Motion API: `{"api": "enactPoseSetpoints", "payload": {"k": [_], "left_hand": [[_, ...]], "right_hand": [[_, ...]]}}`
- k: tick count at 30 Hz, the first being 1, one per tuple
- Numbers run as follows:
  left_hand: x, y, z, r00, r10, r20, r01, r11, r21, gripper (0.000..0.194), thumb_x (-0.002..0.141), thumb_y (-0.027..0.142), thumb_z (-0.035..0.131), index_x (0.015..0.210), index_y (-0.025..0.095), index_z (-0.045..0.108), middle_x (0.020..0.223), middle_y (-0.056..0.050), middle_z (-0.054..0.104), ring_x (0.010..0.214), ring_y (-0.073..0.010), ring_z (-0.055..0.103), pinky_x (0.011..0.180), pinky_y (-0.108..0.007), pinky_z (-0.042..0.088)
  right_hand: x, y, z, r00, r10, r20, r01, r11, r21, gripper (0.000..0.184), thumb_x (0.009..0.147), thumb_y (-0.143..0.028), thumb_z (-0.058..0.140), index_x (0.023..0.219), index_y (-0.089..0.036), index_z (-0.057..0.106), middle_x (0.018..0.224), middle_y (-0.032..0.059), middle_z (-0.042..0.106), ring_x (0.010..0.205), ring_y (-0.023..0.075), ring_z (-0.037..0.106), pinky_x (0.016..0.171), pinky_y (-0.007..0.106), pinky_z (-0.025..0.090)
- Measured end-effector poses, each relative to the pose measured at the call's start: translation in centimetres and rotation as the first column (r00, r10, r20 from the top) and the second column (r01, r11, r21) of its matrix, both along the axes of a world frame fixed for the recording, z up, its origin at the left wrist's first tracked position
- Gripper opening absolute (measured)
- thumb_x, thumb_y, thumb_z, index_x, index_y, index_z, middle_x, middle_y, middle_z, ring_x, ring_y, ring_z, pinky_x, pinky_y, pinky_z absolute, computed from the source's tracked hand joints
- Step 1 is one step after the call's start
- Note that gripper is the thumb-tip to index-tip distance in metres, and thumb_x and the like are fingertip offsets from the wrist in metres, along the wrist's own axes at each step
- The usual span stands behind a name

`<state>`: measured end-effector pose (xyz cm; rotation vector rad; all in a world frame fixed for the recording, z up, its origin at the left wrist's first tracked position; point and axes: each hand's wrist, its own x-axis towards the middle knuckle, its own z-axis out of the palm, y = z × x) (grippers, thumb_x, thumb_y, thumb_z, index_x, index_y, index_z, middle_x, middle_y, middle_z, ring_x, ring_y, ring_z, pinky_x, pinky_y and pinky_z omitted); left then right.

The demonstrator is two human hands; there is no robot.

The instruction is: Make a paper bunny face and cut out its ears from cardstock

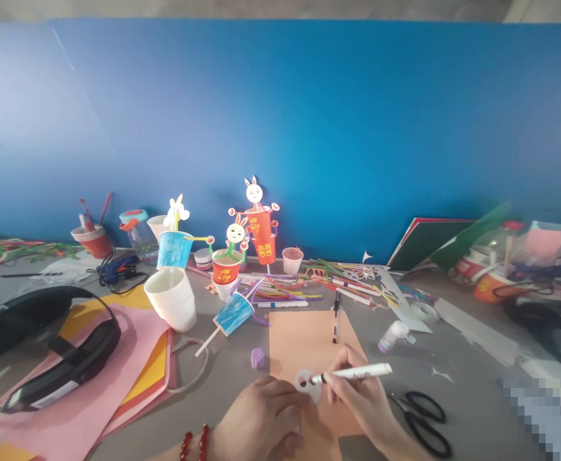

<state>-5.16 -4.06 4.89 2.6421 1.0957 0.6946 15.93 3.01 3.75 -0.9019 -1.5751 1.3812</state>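
In my right hand [352,390] is a white acrylic marker [367,371], gripped like a pen. Its tip meets a small white paper disc [315,389] that bears dark marks. My left hand [271,413] is curled beside the disc, with fingers bent at its left edge, steadying it; part of the disc lies hidden under them. Beneath both hands spreads a sheet of orange paper [300,339]. A black pen [336,317] lies on the upper part of that sheet. To the right of my right hand are black-handled scissors [424,419], and a glue stick [393,335] lies above them.
Rabbit-faced paper cup figures [264,240] stand at the back by the blue partition [309,128]. A stack of white cups [172,301] and a fallen blue cup [233,314] are to the left. Black headphones [69,339] rest on coloured paper [141,346]. A purple sharpener-like object [257,358] sits nearby.
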Motion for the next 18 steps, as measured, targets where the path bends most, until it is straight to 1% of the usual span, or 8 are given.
{"api": "enactPoseSetpoints", "payload": {"k": [2,4,6,8,13,16,18], "left_hand": [[0.0,0.1,0.6,0.999,-0.020,0.032,0.021,1.000,-0.017,0.035,0.106,0.038,0.032,0.105,0.019,0.061,0.117,-0.010,0.073,0.102,-0.0241,0.067,0.085,-0.036,0.048],[0.1,0.1,1.0,0.997,-0.031,0.076,0.035,0.998,-0.048,0.054,0.106,0.051,0.018,0.119,0.019,0.058,0.112,-0.011,0.074,0.100,-0.0250,0.067,0.085,-0.036,0.048],[0.1,0.2,1.2,0.993,-0.025,0.113,0.033,0.997,-0.070,0.062,0.103,0.059,0.014,0.128,0.020,0.056,0.110,-0.010,0.075,0.098,-0.0254,0.068,0.085,-0.035,0.048],[0.2,0.2,1.1,0.991,-0.011,0.137,0.021,0.997,-0.077,0.062,0.102,0.060,0.016,0.130,0.021,0.055,0.108,-0.011,0.075,0.097,-0.0255,0.068,0.085,-0.034,0.049],[0.0,0.3,0.9,0.989,-0.007,0.151,0.012,0.999,-0.038,0.060,0.102,0.059,0.014,0.130,0.023,0.054,0.106,-0.008,0.076,0.095,-0.0241,0.069,0.083,-0.033,0.049],[0.0,0.3,1.1,0.989,-0.014,0.146,0.018,1.000,-0.021,0.058,0.103,0.058,0.013,0.128,0.024,0.054,0.109,-0.008,0.076,0.096,-0.0237,0.070,0.083,-0.033,0.049],[0.1,0.3,1.0,0.991,-0.018,0.130,0.020,1.000,-0.015,0.058,0.104,0.055,0.013,0.124,0.023,0.056,0.108,-0.009,0.076,0.098,-0.0239,0.070,0.085,-0.034,0.049]], "right_hand": [[0.1,-0.6,-0.5,0.994,0.103,-0.020,-0.104,0.994,-0.016,0.031,0.087,-0.043,0.062,0.070,-0.024,0.044,0.050,-0.0066,0.049,0.044,0.0111,0.043,0.049,0.024,0.035],[0.2,-1.1,-0.7,0.984,0.172,-0.037,-0.170,0.985,0.039,0.031,0.086,-0.042,0.062,0.069,-0.023,0.044,0.052,-0.0067,0.046,0.045,0.0101,0.038,0.047,0.024,0.031],[0.2,-1.4,-0.8,0.976,0.218,-0.027,-0.214,0.971,0.108,0.029,0.087,-0.039,0.062,0.069,-0.023,0.045,0.056,-0.0054,0.047,0.049,0.0110,0.040,0.048,0.024,0.032],[0.2,-1.5,-0.8,0.970,0.244,-0.015,-0.240,0.962,0.133,0.026,0.089,-0.037,0.060,0.071,-0.023,0.047,0.059,-0.0044,0.049,0.052,0.0121,0.043,0.051,0.025,0.034],[0.3,-1.5,-1.8,0.980,0.189,-0.069,-0.176,0.971,0.159,0.025,0.091,-0.036,0.059,0.072,-0.024,0.047,0.055,-0.0051,0.050,0.050,0.0126,0.046,0.051,0.025,0.037],[0.1,-2.0,-1.6,0.988,0.154,0.023,-0.155,0.960,0.233,0.024,0.086,-0.032,0.061,0.069,-0.024,0.047,0.056,-0.0044,0.052,0.049,0.0128,0.047,0.049,0.025,0.038],[-0.1,-2.6,-1.3,0.993,0.063,0.099,-0.087,0.960,0.265,0.023,0.082,-0.029,0.065,0.065,-0.023,0.050,0.057,-0.0033,0.055,0.051,0.0135,0.050,0.050,0.025,0.040]]}}
